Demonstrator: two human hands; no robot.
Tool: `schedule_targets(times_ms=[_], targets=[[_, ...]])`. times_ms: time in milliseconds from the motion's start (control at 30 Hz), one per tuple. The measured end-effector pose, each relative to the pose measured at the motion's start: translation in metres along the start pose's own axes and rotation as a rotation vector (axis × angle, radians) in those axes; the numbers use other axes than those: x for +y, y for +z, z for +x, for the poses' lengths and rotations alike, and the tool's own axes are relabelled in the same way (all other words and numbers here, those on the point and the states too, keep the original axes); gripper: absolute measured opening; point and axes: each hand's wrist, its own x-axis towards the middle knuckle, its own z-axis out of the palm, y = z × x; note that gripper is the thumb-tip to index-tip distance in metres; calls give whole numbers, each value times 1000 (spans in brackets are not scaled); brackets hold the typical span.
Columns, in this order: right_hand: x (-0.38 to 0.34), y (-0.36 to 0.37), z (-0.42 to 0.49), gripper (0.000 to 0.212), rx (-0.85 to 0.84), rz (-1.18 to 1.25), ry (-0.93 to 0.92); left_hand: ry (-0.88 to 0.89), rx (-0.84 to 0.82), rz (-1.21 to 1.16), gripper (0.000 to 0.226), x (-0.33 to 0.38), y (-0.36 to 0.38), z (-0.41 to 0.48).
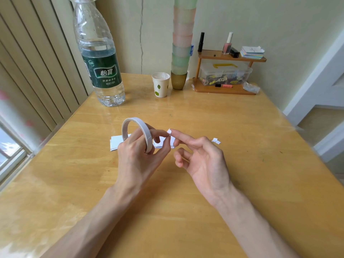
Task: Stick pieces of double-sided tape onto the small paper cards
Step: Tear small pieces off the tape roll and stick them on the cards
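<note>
Holding the tape roll (134, 121) up off the table (232, 123) makes sense here. The left hand (137, 157) has its fingers curled through the ring and grips it, so the roll stays put while a bit is taken off the free end.

The right hand (203, 162) isn't really pinching anything as far as I can see. Its index finger is stretched out toward 10 o'clock with a small white tape piece (169, 131) sitting on the tip, and the other fingers are loosely curled. The left thumb tip is right up against that piece too. I can't tell if it's fully torn from the roll or still hanging on.

The paper cards (116, 143) lie flat on the table directly under and just past both hands, at 12 o'clock from the wrists. That's handy, since the piece only needs to drop straight down. I'd guess that's the next bit: press it sticky side down onto a card. A tiny white scrap (216, 141) lies at 3 o'clock from the cards, just beyond the right knuckles. It might be another cut piece or backing, it's too small to tell.

Far side of the table: water bottle (100, 71) at 11 o'clock, paper cup (160, 87) at 12, and a little wooden shelf (223, 91) at 1, all well apart from the work.
</note>
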Motion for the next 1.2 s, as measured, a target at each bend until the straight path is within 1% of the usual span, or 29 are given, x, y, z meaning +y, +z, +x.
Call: schedule_targets(times_ms=[167, 267, 400, 767, 1201], targets=[[4, -2, 1, 38, -41, -121, -49, -6, -1, 5, 7, 1, 1, 1], [5, -2, -1, 45, -64, -184, -58, -13, 1, -5, 6, 0, 0, 1], [4, -1, -1, 47, -86, -188, -67, -12, 0, -29, 4, -1, 0, 0], [4, -2, -1, 46, -88, -189, -69, -11, 6, -56, 8, -1, 1, 0], [6, -2, 0, 46, -86, -189, -67, -15, 18, -16, 6, 0, 1, 0]])
